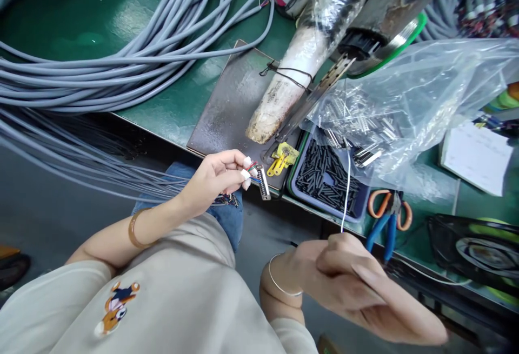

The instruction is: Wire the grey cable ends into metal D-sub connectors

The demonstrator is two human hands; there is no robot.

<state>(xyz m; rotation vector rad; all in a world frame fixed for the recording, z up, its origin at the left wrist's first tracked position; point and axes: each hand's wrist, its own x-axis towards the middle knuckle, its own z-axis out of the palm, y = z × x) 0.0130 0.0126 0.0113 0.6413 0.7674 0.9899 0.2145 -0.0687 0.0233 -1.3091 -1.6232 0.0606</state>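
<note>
My left hand (221, 178), its fingertips wrapped in white, pinches thin coloured wires with a metal connector (263, 183) at their end, just off the bench edge. My right hand (344, 278) is closed at the lower right, in front of the bench. A thin white strand (347, 192) runs from it up toward the spool (389, 54) with a green rim. Beside the connector lies a yellow clip (283, 159) on a dark plate (227, 105). The tip of a white wrapped tool (284, 84) rests above that plate.
Grey cables (162, 51) cover the left of the green bench (97, 19). A blue tray (298, 184) holds black tubes, beside a plastic bag (438, 89) of connectors. Orange-handled pliers (391, 213), paper (476, 154) and a black fan-like object (478, 251) lie to the right.
</note>
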